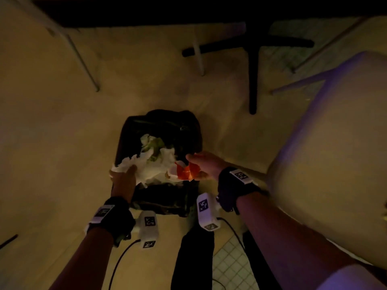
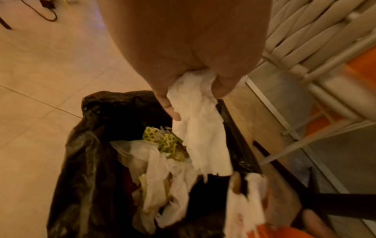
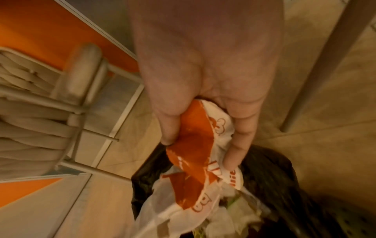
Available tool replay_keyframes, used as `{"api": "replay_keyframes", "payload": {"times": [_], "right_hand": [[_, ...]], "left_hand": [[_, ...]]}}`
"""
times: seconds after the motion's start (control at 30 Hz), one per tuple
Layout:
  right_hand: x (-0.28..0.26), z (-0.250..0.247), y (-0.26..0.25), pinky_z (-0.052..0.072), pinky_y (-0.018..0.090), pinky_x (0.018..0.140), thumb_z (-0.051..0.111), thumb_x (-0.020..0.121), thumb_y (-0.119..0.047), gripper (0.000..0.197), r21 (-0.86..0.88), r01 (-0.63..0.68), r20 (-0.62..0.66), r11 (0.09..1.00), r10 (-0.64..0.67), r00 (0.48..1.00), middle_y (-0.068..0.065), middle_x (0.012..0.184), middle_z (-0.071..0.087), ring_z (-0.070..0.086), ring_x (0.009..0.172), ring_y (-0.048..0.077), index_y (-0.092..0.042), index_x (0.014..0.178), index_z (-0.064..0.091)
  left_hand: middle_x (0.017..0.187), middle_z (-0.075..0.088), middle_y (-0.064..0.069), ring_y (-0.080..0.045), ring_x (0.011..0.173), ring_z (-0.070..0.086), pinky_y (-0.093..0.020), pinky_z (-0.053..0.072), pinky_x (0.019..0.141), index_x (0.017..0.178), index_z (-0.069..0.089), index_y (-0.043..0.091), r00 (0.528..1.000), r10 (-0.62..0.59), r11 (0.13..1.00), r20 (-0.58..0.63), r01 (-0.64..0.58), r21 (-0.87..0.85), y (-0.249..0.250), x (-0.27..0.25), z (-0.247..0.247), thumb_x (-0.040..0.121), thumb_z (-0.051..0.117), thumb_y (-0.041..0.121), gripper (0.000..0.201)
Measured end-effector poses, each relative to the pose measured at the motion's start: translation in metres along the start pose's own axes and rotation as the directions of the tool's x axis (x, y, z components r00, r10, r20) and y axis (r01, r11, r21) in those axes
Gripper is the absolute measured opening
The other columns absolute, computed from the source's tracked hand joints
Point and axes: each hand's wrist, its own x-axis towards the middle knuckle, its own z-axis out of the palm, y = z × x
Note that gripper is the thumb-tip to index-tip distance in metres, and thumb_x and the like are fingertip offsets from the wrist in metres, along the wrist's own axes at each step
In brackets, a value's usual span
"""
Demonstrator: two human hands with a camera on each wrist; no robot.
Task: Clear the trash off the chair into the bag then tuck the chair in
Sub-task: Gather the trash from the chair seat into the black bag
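Note:
A black trash bag point(image 1: 184, 130) point(image 2: 85, 161) point(image 3: 274, 177) stands open on the floor, with white tissues and a green-patterned wrapper point(image 2: 168, 141) inside. My left hand point(image 1: 123, 176) point(image 2: 193, 99) grips a crumpled white tissue point(image 1: 127, 164) point(image 2: 201, 136) over the bag's left rim. My right hand point(image 1: 199, 164) point(image 3: 203, 136) pinches an orange-and-white wrapper point(image 1: 185, 171) point(image 3: 191, 161) over the bag's mouth. The cream chair seat point(image 1: 335, 164) lies to my right.
A dark table edge point(image 1: 188, 9) runs along the top, with its black cross base point(image 1: 253, 59) behind the bag. Pale chair legs point(image 1: 83, 63) stand at the left. A woven chair back point(image 2: 305, 32) point(image 3: 30, 104) and an orange wall panel point(image 3: 40, 32) show in the wrist views.

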Motion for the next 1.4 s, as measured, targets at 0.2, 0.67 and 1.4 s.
{"api": "replay_keyframes", "payload": {"times": [0.2,0.67,1.4], "right_hand": [[0.032,0.045,0.018,0.050,0.042,0.095,0.052,0.090,-0.046,0.036,0.075,-0.081,0.010,0.994,0.081,0.997,0.007,0.110,0.055,0.059,0.108,0.029,-0.015,0.109,0.048],[-0.026,-0.041,0.008,0.045,0.042,0.102,0.052,0.090,-0.046,0.060,0.074,-0.011,0.055,0.997,0.007,0.998,0.007,0.144,0.043,0.051,0.123,0.028,-0.020,0.142,0.035],[-0.243,-0.431,0.176,0.048,0.047,0.086,0.075,0.071,-0.027,0.074,-0.489,-0.104,-0.670,0.866,-0.296,0.681,0.020,0.125,0.045,0.054,0.106,0.042,-0.018,0.134,0.037]], "left_hand": [[0.152,0.027,-0.001,-0.021,0.128,0.043,-0.035,0.040,0.094,0.147,0.018,0.022,0.999,-0.010,1.000,0.036,0.009,0.023,-0.001,0.000,-0.012,0.086,0.063,0.032,0.077],[0.160,-0.007,0.007,-0.021,0.147,0.006,-0.040,0.033,0.102,0.147,0.012,0.039,0.952,0.121,0.885,0.281,-0.232,0.404,0.062,-0.067,0.057,0.090,0.058,0.035,0.074],[0.144,0.038,-0.004,-0.025,0.144,0.014,-0.044,0.026,0.114,0.126,0.047,0.018,0.301,0.148,-0.080,0.942,-0.946,0.315,0.101,-0.305,0.453,0.075,0.044,0.043,0.057]]}}
